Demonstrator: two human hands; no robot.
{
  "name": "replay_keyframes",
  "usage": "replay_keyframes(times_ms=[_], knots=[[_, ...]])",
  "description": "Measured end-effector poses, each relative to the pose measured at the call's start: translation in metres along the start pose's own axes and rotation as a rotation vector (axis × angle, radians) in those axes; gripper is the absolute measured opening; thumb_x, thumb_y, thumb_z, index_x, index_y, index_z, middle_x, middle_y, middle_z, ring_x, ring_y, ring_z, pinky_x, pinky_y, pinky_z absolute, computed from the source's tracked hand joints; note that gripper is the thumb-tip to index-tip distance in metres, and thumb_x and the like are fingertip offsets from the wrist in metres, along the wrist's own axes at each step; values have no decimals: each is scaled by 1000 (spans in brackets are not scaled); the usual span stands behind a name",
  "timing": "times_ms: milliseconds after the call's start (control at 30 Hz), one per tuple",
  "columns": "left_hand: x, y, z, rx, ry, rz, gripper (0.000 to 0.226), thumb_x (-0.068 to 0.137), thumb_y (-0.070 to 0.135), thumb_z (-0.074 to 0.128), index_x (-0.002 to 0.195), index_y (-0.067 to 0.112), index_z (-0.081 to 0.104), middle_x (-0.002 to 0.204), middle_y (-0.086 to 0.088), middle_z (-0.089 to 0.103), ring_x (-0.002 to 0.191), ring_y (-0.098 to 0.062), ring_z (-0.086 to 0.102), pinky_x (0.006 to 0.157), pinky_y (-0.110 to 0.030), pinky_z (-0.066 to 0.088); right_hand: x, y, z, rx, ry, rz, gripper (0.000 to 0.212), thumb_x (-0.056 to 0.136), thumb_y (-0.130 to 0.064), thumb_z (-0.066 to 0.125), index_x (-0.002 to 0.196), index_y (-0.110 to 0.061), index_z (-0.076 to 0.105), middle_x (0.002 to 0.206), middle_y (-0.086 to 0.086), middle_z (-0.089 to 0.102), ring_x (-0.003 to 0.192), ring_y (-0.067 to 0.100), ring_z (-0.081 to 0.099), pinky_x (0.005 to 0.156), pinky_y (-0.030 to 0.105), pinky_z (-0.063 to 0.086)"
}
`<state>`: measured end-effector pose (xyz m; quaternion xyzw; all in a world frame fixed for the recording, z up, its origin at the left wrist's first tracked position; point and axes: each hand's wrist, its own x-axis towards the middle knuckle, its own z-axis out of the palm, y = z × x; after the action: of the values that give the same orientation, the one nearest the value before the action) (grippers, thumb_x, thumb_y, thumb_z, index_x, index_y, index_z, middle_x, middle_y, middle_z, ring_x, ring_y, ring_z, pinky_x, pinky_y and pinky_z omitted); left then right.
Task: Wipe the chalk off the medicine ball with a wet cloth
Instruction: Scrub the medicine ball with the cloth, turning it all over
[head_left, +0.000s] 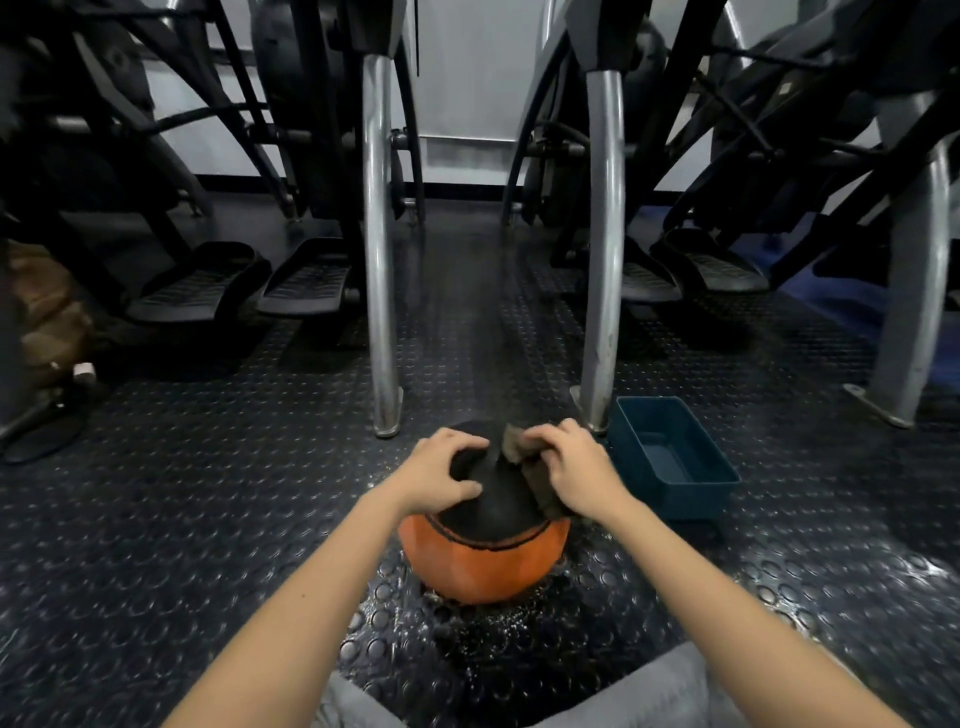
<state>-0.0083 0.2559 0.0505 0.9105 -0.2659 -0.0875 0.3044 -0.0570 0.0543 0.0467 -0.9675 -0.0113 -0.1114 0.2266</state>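
A: Where is the medicine ball (483, 561)?

B: On the studded rubber floor (208, 519), near its near edge, midway between left and right. The lower half is orange, the upper half black. The floor around its base is wet and shiny.

A: And relative to the hands?

B: Directly under both. The left hand (441, 475) sits on the top left of the black half. The right hand (571, 467) is on the top right, with the cloth (519, 447) between palm and ball.

A: Left hand's pose?

B: Fingers spread and arched over the dome, thumb out to the near side, gripping the ball. The forearm reaches in from the lower left.

A: Right hand?

B: Fingers curled down onto the brownish cloth, pinning it to the ball. One corner of the cloth sticks up past the fingertips, and the rest trails down under the wrist. The forearm comes in from the lower right.

A: Anything close by?

B: A blue tub (675, 457) on the floor just right of the ball, near it and not touching. Two chrome machine posts (382, 312) stand just beyond the ball.
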Motion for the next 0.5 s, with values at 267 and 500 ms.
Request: replay_keyframes(times_ms=[267,500], knots=[[-9,6,27,25,172,-135,81,76,54,71,141,30,30,146,4,26,137,-23,26,108,-39,33,2,30,4,-102,-5,305,38,94,-9,41,124,-30,54,121,8,50,117,29,46,96,43,39],[-11,1,22,43,82,-3,84,74,47,76,142,25,33,147,3,28,138,-20,23,112,-35,25,-16,1,12,-27,46,-115,36,93,-7,44,122,-25,58,104,4,48,101,23,46,86,37,38]])
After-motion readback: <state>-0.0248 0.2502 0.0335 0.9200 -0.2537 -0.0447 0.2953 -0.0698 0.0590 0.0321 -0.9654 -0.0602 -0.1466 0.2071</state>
